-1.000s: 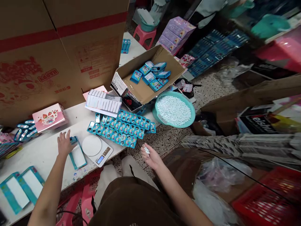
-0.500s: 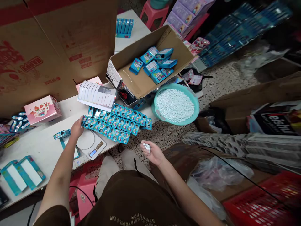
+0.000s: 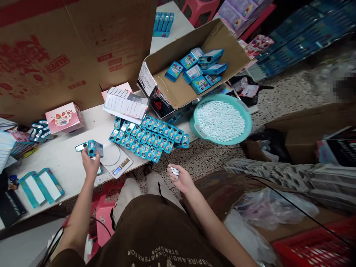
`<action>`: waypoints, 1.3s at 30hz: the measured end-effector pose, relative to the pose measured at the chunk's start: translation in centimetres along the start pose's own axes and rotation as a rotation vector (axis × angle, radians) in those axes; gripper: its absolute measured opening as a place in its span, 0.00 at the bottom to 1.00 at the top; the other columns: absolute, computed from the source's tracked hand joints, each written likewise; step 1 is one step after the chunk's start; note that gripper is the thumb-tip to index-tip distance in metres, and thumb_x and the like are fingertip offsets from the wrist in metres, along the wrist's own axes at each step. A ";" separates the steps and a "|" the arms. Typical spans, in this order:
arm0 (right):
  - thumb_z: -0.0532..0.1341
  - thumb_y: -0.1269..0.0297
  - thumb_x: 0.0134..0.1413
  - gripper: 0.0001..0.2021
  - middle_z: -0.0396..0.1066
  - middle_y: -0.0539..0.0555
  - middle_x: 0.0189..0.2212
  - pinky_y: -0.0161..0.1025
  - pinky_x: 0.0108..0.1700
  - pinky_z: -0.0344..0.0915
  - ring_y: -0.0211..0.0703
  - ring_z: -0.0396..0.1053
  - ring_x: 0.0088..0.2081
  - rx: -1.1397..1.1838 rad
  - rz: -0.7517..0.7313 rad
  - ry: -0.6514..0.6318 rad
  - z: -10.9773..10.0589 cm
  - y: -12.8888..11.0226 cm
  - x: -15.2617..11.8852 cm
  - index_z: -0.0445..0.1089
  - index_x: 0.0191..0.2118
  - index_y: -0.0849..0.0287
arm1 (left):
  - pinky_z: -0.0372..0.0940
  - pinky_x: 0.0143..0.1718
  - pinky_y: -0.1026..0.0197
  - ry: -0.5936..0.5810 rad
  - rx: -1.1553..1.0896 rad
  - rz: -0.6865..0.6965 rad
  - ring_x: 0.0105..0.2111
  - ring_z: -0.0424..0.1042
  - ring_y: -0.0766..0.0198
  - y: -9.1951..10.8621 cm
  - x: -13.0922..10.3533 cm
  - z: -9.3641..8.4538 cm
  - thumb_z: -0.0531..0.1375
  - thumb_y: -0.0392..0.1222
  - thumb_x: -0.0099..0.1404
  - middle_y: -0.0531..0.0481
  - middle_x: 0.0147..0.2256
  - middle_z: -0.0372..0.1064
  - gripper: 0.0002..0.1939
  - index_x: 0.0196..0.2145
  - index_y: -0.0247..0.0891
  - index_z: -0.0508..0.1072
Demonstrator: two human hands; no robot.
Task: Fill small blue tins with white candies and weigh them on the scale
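My left hand grips a small blue box between thumb and fingers, left of the white digital scale. Another small blue box lies flat just beyond those fingers. My right hand is palm up with curled fingers, cupping several small white candies in front of my body. Rows of upright small blue boxes with dark round openings stand beside the scale. To their right, a turquoise basin is filled with similar white candies.
Behind the rows, an open cardboard box holds several blue packets. A large carton walls off the table's back. Pink strawberry box and blue display trays occupy the left side. A red crate is at lower right.
My left hand has moved left from the end of the rows with a small blue box in it. My right hand still cups the candies. The camera view has shifted.
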State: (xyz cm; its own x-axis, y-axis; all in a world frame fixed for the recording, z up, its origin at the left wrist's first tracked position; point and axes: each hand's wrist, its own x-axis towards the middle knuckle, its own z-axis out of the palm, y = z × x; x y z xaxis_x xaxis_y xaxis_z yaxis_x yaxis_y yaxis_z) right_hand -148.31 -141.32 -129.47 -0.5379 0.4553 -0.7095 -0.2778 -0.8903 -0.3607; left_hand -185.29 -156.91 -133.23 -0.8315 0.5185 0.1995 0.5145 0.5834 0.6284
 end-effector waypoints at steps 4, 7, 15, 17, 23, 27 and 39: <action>0.57 0.70 0.50 0.03 0.61 0.46 0.18 0.23 0.11 0.48 0.25 0.51 0.13 -0.006 0.025 -0.022 1.6 2.1 0.4 0.66 0.29 0.63 | 0.59 0.55 0.49 -0.025 0.033 0.030 0.55 0.61 0.49 -1.3 -5.3 1.0 0.57 0.43 0.60 0.33 0.53 0.60 0.34 0.60 0.30 0.52; 0.56 0.71 0.51 0.03 0.61 0.46 0.18 0.23 0.11 0.48 0.25 0.51 0.13 -0.022 0.023 -0.041 2.7 3.2 0.5 0.66 0.30 0.63 | 0.60 0.53 0.48 -0.043 0.066 0.014 0.53 0.62 0.49 -1.9 -7.0 2.5 0.55 0.44 0.62 0.33 0.50 0.61 0.32 0.61 0.31 0.51; 0.55 0.72 0.52 0.03 0.61 0.46 0.18 0.23 0.11 0.49 0.25 0.51 0.13 -0.035 0.035 -0.038 3.7 5.0 0.4 0.65 0.30 0.63 | 0.61 0.51 0.47 -0.096 0.069 0.153 0.52 0.61 0.48 -3.2 -6.0 -0.5 0.58 0.53 0.60 0.33 0.51 0.59 0.38 0.61 0.32 0.50; 0.55 0.72 0.52 0.03 0.61 0.46 0.18 0.23 0.11 0.48 0.25 0.51 0.13 -0.024 0.028 -0.020 3.8 5.3 0.3 0.65 0.30 0.63 | 0.55 0.55 0.45 -0.067 0.086 0.236 0.54 0.58 0.49 -3.8 -5.0 -2.5 0.53 0.46 0.64 0.33 0.52 0.59 0.29 0.60 0.32 0.54; 0.55 0.71 0.52 0.03 0.61 0.45 0.18 0.24 0.12 0.50 0.26 0.52 0.14 0.013 0.010 -0.016 3.7 5.8 -0.5 0.64 0.30 0.61 | 0.52 0.56 0.47 0.001 0.133 0.233 0.51 0.59 0.52 -5.4 -2.7 -6.5 0.47 0.33 0.64 0.34 0.48 0.62 0.21 0.55 0.29 0.60; 0.56 0.70 0.51 0.02 0.60 0.45 0.19 0.24 0.12 0.50 0.26 0.52 0.14 0.032 -0.013 -0.037 3.2 6.1 -1.0 0.63 0.30 0.60 | 0.53 0.55 0.48 0.054 0.163 0.147 0.49 0.60 0.51 -6.6 -2.9 -7.4 0.47 0.31 0.61 0.35 0.46 0.64 0.22 0.53 0.27 0.61; 0.55 0.71 0.51 0.02 0.59 0.45 0.19 0.24 0.12 0.50 0.27 0.53 0.15 0.039 -0.001 -0.071 3.4 6.7 -0.9 0.61 0.29 0.59 | 0.56 0.53 0.48 -0.047 0.186 0.198 0.46 0.63 0.52 -7.5 -1.7 -8.0 0.48 0.33 0.60 0.40 0.42 0.68 0.17 0.46 0.34 0.68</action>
State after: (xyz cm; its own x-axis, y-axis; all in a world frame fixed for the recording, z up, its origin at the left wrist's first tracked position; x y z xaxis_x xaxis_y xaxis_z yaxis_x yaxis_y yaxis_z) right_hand -152.41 -147.72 -129.14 -0.5926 0.4562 -0.6639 -0.3085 -0.8899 -0.3361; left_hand -189.42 -167.13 -132.23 -0.7023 0.6600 0.2667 0.6995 0.5702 0.4308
